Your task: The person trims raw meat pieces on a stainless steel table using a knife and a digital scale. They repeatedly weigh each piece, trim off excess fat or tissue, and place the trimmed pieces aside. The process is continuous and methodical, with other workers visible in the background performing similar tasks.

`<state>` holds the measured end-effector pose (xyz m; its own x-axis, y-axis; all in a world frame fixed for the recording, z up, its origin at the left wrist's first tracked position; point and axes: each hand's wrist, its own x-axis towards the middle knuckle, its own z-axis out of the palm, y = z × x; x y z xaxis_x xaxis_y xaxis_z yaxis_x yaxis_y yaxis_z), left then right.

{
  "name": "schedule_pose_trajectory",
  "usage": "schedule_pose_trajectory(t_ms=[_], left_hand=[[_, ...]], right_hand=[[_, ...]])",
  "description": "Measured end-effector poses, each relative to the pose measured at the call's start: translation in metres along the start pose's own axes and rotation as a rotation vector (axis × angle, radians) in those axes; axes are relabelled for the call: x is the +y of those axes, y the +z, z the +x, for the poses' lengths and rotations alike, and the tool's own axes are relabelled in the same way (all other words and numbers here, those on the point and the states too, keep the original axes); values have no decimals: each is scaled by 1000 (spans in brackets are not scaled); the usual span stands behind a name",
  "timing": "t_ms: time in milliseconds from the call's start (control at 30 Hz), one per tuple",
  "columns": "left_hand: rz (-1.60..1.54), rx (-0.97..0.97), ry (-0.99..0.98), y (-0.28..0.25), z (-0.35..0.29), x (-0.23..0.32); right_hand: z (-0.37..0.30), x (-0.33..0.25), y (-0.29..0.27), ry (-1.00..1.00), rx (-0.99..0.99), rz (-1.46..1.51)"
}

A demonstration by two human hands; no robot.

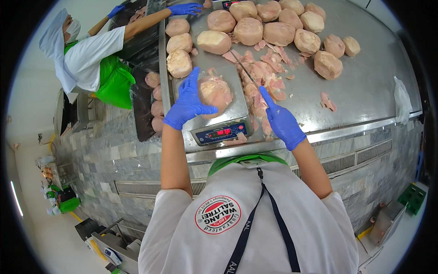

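Note:
A rounded pink piece of meat [215, 96], like a boned ham, rests on the steel pan of a digital scale [189, 130] with a lit red display. My left hand [188, 102], in a blue glove, is spread open at the meat's left side, its thumb reaching along the near edge; whether it presses on the meat I cannot tell. In my blue-gloved right hand [284, 121] is a long thin knife [244, 66], the blade pointing away and to the left. Under and beside the blade lies a heap of meat trimmings [262, 75].
Several more round meat pieces [248, 31] sit along the far side of the steel table [365, 86]. A clear plastic bag [401, 100] hangs at its right edge. At left, a co-worker [98, 59] in blue gloves reaches over a dark-lined bin [142, 116] holding more pieces.

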<state>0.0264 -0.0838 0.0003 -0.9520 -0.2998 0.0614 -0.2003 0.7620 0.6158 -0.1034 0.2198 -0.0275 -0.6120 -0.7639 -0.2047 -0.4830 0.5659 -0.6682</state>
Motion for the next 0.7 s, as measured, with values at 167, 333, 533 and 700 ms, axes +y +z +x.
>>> schedule_pose_trajectory(t_ms=[167, 333, 533, 700], left_hand=[[-45, 269, -402, 45, -1, 25], [43, 255, -374, 42, -1, 31], [63, 283, -364, 43, 1, 37], [17, 350, -321, 51, -2, 23]], right_hand=[[-26, -42, 15, -167, 56, -144], [-14, -44, 38, -166, 5, -149], [49, -61, 39, -93, -106, 0], [41, -36, 36, -112, -140, 239]])
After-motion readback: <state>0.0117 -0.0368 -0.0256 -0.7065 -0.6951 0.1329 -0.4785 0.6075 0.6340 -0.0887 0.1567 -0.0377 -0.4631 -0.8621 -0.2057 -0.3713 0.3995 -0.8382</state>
